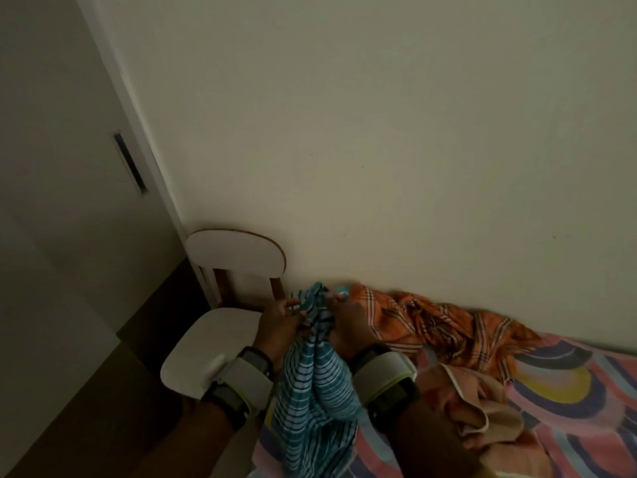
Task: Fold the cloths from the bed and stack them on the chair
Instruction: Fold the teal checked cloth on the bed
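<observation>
Clearly, from the head view, both hands are clenched on the blue striped cloth (pixel 313 384): the left hand (pixel 279 326) and the right hand (pixel 348 322) pinch its upper edge close together, and the rest hangs bunched between the wrists over the near edge of the bed (pixel 568 391). With the grips so close, the cloth is gathered rather than spread, so a fold made from here would likely come out crooked or lumpy. The hanging end could also catch on the beige cloth (pixel 475 401) lying just beside it and drag it along. The orange checked cloth (pixel 437 322) lies crumpled against the wall, unfolded. The chair (pixel 206 343) stands at the left, its seat small and smooth, so a loose bundle may slide off.
</observation>
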The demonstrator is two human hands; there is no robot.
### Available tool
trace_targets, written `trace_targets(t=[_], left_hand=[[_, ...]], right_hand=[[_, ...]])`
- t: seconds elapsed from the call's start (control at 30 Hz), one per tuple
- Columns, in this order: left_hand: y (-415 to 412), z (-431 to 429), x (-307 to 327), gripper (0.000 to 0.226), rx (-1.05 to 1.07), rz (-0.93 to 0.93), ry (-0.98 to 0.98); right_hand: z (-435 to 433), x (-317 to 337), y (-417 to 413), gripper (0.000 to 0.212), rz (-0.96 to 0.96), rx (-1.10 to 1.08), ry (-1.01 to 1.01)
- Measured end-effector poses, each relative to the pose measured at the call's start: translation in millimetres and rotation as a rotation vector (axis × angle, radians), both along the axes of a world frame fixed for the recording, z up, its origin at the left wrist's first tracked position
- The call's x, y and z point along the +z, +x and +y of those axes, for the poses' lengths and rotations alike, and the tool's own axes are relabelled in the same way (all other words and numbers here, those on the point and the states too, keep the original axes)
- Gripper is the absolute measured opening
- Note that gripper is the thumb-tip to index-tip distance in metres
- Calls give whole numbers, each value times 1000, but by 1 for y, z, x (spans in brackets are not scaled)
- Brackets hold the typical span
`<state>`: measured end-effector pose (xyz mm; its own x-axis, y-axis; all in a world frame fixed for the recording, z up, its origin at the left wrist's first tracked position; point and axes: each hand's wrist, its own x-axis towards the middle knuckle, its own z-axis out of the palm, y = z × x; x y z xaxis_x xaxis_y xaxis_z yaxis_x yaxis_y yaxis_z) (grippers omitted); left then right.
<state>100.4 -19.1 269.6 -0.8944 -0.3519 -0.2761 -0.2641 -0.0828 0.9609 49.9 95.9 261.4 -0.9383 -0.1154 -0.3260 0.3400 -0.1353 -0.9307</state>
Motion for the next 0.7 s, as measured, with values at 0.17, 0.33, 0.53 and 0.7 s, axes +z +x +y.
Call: trace_targets(t=[0.17, 0.33, 0.53, 0.7], left_hand=[[-4, 8, -3, 25, 36, -35, -27], [-5, 16, 8, 5, 99, 3, 68], [-17, 18, -5, 8, 210, -13, 36], [-17, 26, 5, 15, 203, -22, 60]], right_hand=[[-3, -14, 10, 16, 193, -83, 222], [7, -8, 12, 10, 230, -212, 204], [-5, -20, 15, 34, 320, -71, 156], [1, -25, 15, 24, 305, -74, 241]])
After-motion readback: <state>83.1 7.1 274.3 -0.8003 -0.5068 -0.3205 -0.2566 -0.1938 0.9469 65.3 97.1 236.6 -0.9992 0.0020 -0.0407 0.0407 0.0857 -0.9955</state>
